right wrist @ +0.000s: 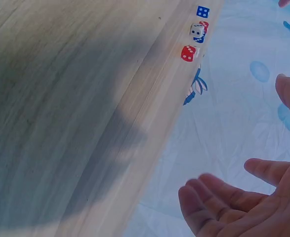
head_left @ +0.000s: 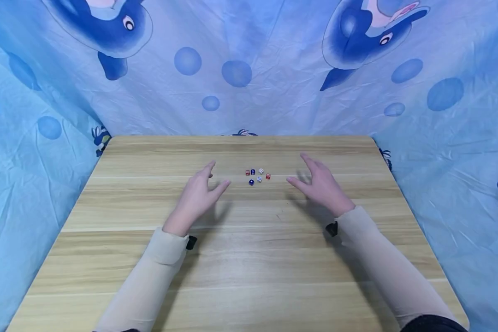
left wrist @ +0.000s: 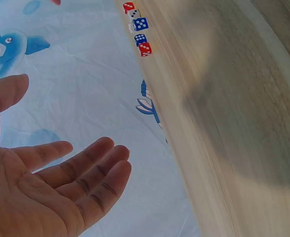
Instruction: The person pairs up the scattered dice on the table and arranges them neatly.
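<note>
Several small dice lie close together on the wooden table [head_left: 240, 258]: red [head_left: 247, 173] and blue [head_left: 252, 172] at the left, another blue die [head_left: 251, 182] nearer the person, white ones [head_left: 261, 170] [head_left: 259, 179] in the middle, and a second red die [head_left: 268, 176] at the right. My left hand [head_left: 197, 196] is held to the left of the dice, fingers extended, touching none of them. On their right, my right hand [head_left: 321, 186] is likewise spread and holds nothing. Both wrist views show the palms [left wrist: 41, 197] [right wrist: 268, 212] with relaxed fingers.
A blue curtain [head_left: 265, 110] with dolphins and bubbles hangs behind the table's far edge and along both sides. Both forearms, in light sleeves [head_left: 149, 276], reach in from the near edge, casting shadows on the wood.
</note>
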The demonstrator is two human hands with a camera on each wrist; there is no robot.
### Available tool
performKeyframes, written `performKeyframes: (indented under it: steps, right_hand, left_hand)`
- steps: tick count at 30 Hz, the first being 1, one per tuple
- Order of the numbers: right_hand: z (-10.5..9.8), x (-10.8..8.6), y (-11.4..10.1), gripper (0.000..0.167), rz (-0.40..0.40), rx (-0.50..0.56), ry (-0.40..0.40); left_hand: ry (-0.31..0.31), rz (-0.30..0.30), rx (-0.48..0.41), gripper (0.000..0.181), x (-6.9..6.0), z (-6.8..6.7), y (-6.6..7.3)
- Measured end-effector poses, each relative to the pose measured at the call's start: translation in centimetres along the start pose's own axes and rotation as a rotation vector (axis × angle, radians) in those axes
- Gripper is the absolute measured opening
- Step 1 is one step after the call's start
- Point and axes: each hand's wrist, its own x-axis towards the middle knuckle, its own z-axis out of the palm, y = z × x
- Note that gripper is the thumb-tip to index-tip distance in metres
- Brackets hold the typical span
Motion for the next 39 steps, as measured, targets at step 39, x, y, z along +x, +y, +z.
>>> performKeyframes:
  steps: [39]
  right_hand:
    - [4.1,1.1,-1.6,0.068,-0.024,0.237,-0.067]
  left_hand:
    - [-0.049,-0.077,-0.147,0.046,2.1,4.9,2.0]
